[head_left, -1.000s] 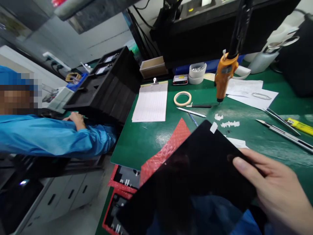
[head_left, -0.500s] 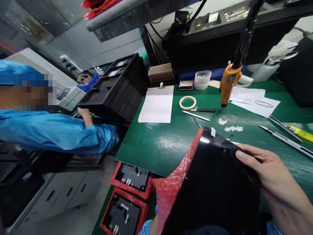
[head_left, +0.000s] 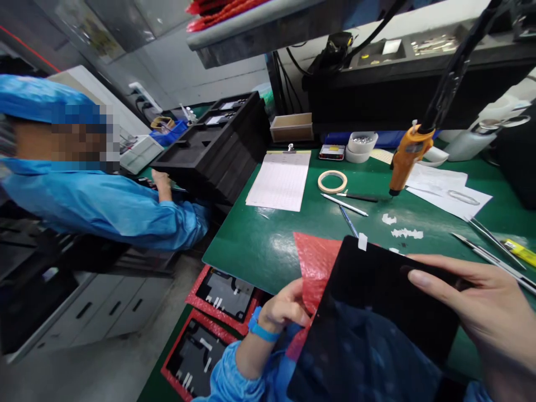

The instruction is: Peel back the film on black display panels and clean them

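Note:
A flat, glossy black panel (head_left: 377, 324) with a small white tab (head_left: 362, 241) on its top edge tilts in front of me. My right hand (head_left: 473, 301) grips its right upper edge, thumb on the glossy face and fingers behind. At the panel's left side, my left hand (head_left: 287, 307) pinches a sheet of red bubble wrap (head_left: 316, 268), which passes partly behind the panel. A blue band (head_left: 262, 325) circles my left wrist. How far the wrap reaches behind the panel is hidden.
Below the green table's (head_left: 234, 245) left edge lie two similar panels on red wrap (head_left: 226, 293). An orange electric screwdriver (head_left: 410, 156) hangs over the table. A tape roll (head_left: 332, 181), clipboard (head_left: 280, 181), pens and tweezers lie around. At left, a co-worker in blue (head_left: 104, 206) sits beside stacked black trays (head_left: 221, 151).
My left hand has come up into view at the panel's left edge, holding the red wrap. The panel has tilted and sits slightly lower. The whole view has shifted left.

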`<state>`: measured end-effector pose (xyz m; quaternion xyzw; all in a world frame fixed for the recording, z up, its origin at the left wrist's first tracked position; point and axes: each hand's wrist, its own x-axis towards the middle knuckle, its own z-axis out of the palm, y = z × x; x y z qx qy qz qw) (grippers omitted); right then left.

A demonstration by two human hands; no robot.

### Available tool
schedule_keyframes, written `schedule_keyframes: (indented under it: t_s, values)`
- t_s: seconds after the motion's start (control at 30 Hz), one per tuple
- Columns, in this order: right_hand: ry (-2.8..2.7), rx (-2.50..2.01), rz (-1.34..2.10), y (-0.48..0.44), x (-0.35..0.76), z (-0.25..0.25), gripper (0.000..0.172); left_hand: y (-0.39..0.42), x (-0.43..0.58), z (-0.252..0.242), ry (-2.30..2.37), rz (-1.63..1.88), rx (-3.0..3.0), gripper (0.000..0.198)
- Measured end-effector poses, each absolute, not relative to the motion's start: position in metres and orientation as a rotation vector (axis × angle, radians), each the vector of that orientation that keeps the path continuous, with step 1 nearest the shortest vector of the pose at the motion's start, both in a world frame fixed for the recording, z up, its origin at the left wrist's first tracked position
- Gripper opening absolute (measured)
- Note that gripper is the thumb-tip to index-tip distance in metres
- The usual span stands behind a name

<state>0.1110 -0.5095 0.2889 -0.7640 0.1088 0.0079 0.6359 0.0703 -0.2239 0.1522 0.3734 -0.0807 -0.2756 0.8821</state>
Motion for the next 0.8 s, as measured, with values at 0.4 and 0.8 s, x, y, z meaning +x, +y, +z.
schedule_keyframes:
  t_s: [0.4,0.8]
  values:
    - [0.171,-1.998,-0.129,-0.51,0.084,0.276,0.026,-0.246,0.033,0.221,-0.248,-0.2,1.485,0.071]
    - [-0.556,-2.177,-0.258,-0.486,0.091,0.295,0.02,-0.253,-0.006,0.234,-0.187,-0.179,1.43,0.096]
